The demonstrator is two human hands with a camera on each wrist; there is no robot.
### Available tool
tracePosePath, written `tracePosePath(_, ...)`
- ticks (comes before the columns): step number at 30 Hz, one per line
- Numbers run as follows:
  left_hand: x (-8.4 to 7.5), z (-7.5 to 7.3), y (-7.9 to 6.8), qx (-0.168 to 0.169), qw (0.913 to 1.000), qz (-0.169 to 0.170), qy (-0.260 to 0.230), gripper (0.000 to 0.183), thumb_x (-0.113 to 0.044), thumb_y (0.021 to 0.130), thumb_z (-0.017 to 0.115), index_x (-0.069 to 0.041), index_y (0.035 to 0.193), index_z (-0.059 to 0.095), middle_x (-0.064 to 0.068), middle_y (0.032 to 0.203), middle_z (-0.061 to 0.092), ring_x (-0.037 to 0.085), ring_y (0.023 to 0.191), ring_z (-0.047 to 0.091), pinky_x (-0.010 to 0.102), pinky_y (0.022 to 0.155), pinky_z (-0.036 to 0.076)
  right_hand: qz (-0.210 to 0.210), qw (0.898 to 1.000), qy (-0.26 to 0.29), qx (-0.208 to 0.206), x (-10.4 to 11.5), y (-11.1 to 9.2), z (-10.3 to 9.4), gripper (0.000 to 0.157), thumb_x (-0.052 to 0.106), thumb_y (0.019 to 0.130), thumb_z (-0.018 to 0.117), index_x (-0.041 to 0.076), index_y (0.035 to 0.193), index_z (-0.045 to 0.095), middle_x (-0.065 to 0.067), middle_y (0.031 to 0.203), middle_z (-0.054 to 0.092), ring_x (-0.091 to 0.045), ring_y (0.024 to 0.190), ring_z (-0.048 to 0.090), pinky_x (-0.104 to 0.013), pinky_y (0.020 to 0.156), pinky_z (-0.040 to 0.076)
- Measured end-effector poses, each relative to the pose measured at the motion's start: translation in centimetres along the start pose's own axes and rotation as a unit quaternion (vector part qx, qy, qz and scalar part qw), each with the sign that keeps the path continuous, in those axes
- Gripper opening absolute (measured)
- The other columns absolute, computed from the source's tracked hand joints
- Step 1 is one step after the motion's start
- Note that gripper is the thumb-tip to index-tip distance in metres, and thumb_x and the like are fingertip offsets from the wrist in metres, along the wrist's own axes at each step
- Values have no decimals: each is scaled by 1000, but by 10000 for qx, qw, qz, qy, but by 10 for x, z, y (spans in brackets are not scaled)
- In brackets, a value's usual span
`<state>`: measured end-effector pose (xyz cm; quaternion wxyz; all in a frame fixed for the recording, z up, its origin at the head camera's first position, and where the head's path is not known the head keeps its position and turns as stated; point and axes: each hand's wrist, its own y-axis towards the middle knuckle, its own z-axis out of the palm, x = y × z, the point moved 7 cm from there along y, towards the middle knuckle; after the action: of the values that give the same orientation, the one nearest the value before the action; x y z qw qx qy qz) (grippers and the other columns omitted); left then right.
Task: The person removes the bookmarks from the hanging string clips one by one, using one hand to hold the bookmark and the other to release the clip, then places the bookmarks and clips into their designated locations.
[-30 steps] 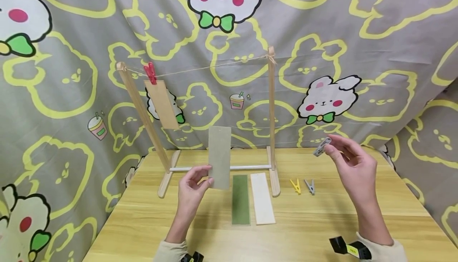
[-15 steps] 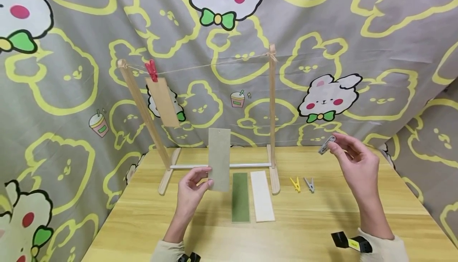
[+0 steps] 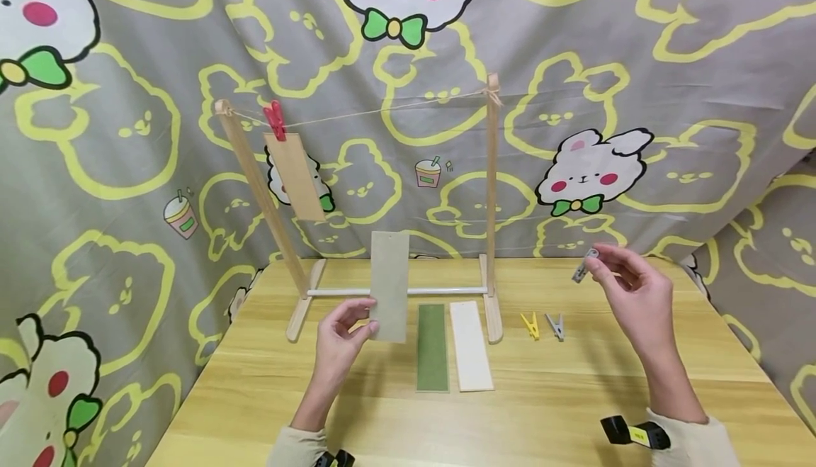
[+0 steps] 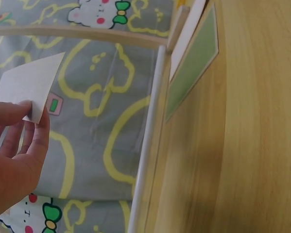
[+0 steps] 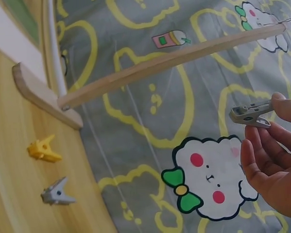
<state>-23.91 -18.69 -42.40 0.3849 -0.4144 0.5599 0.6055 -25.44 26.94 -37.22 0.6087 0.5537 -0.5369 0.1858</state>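
Observation:
Between thumb and fingers, my left hand [image 3: 342, 336] pinches the side edge of a grey-beige rectangular card [image 3: 389, 286], held upright with a small hole near its top. My right hand [image 3: 637, 297], raised at the right, pinches a grey clothespin [image 5: 251, 112] by its handle end. A tan card [image 3: 295, 178] hangs from a string [image 3: 382, 109] at the left, gripped by a red clothespin [image 3: 275, 121]. Flat on the table lie a green card [image 3: 433, 348] and a white card [image 3: 472, 346]. Right of them rest a yellow clothespin [image 3: 530, 326] and another grey clothespin [image 3: 557, 327].
A wooden rack stands at the back, its left post [image 3: 261, 201] and right post [image 3: 491, 190] carrying the string. A white bar [image 3: 446, 290] joins its feet low down. Patterned cloth [image 3: 586, 42] hangs behind and beside the wooden table [image 3: 542, 403].
My right hand has shifted slightly right, and the grey clothespin in it has tilted steeper. The left hand keeps the card nearly still. The whole view drifts a little.

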Motion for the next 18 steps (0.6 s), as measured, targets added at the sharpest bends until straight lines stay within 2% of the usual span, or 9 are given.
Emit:
tracePosePath(6, 6, -5, -1, -122, 9998, -117, 92, 37, 27, 76, 70, 12, 110, 68, 20, 105, 71, 14, 90, 66, 23, 75, 61, 70, 9995, -289, 133, -7, -1, -2, 30, 12, 95, 75, 0, 121, 71, 16, 99, 69, 2, 86, 66, -6, 76, 50)
tracePosePath(18, 15, -12, -6, -178, 9990, -272, 311, 37, 27, 76, 70, 14, 111, 67, 24, 108, 71, 13, 90, 67, 20, 72, 60, -143, 9950, -903, 404, -19, -5, -6, 30, 20, 96, 75, 0, 118, 72, 23, 101, 66, 8, 90, 61, -3, 77, 48)
